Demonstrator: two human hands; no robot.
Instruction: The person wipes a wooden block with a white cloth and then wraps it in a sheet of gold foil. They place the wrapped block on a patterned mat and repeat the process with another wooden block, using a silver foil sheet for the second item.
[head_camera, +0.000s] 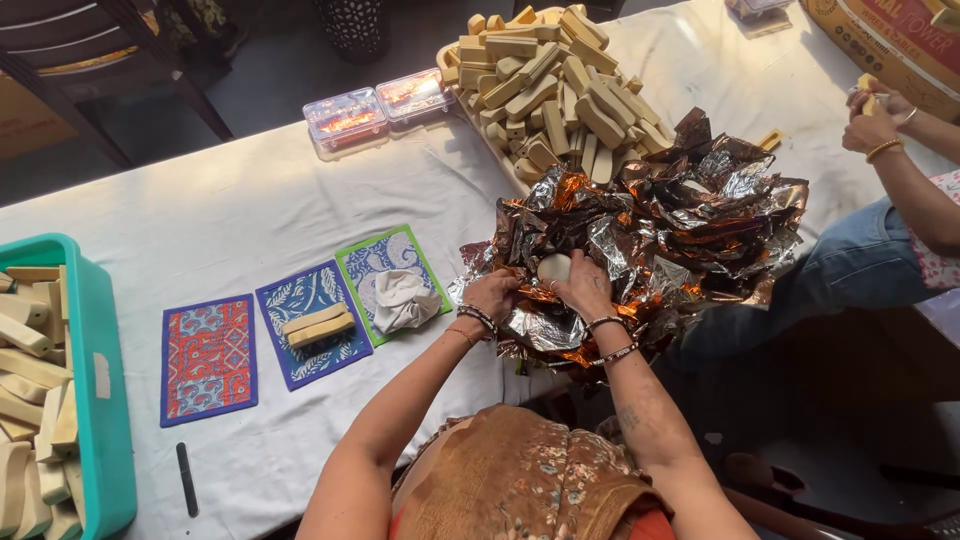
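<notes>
Head view: left hand (493, 296) and right hand (585, 290) brought close together at the near edge of a heap of crumpled silver-and-copper foil sheets (680, 220), fingers curled and pinching a pale rounded soap bar (554, 267) between them. Bar held just above a loose foil sheet (545, 330) at the near side of the heap, right of centre on the white-clothed tabletop (230, 200). Judged as the start of wrapping: bar bare on top, foil not yet folded over it.

Called for next, by this reading: seating the bar in the middle of one sheet, parting that sheet from the others tangled with it, then folding the edges over without tearing the thin film.

Left of the hands, laid in a row: a green patterned mat (372, 262) under a crumpled white cloth (403, 300), a blue patterned mat (300, 360) under two tan bars (318, 325), and a red patterned mat (208, 358) left bare. Farther off, stacked high: a pile of tan bars (550, 80), with two clear lidded boxes (345, 118) to its left. At the near left edge, filled with more bars: a teal crate (100, 400). At the far right, busy with a bar of its own: another person's hand (870, 125).
</notes>
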